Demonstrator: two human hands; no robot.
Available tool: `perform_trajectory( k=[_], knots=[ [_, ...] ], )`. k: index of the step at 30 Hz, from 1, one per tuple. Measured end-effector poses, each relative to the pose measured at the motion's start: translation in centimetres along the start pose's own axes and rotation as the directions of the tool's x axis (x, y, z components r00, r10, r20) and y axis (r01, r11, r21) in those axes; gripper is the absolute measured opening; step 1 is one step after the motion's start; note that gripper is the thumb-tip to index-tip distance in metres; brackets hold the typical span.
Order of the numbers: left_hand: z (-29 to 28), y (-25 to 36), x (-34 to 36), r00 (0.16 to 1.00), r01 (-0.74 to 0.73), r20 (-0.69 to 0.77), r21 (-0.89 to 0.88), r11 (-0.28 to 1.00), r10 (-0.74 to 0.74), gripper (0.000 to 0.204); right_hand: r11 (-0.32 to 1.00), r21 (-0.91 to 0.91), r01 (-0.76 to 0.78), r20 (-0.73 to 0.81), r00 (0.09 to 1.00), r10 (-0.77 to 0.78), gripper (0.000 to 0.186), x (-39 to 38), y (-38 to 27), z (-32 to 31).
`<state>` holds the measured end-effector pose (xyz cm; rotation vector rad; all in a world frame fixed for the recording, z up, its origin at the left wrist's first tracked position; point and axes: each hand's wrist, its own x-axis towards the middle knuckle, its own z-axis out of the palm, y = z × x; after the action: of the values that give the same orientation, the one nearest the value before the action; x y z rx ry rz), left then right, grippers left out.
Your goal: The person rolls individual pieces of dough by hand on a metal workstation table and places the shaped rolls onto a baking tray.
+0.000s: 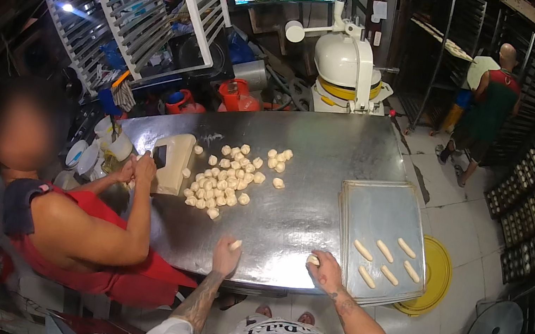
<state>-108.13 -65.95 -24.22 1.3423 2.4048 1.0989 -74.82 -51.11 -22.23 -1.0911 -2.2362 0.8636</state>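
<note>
Head view: left hand (226, 253) is pressed onto a small dough piece (236, 244) at the near edge of the steel desk (328, 149). Right hand (324, 270) is closed over a second dough piece (313, 260), just beside the baking tray (382, 209) bearing six dough rolls (385, 251). Cut dough pieces (230, 175) are heaped farther back.

The table (295, 172) is showing as bare sheet metal, smooth and dully glossy, catching soft glare. The trays (380, 215) are looking like thinner metal, paler and more matt, with a brushed sheen. The dough pieces (227, 174) are appearing soft, pale and matt, as are the rolled sticks (385, 251). The dough block (175, 161) is looking smooth and floury. The racks (131, 7) are showing as white-coated wire. The floor tiles (458, 222) are looking glazed and worn. The lid (438, 276) is showing as yellow plastic.
</note>
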Motion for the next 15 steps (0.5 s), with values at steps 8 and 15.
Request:
perform_trajectory(
  k=[8,15],
  knots=[
    [1.4,-3.8,0.2,0.967,-0.177,0.209,0.153,0.972,0.143,0.053,0.848,-0.526,-0.062,0.356,0.890,0.285,0.066,3.9,-1.3,1.7],
    [7.3,-4.2,1.5,0.911,-0.382,0.007,0.389,0.838,0.412,0.032,0.876,-0.395,0.275,0.232,0.953,-0.195,0.045,6.8,3.7,9.7]
  ],
)
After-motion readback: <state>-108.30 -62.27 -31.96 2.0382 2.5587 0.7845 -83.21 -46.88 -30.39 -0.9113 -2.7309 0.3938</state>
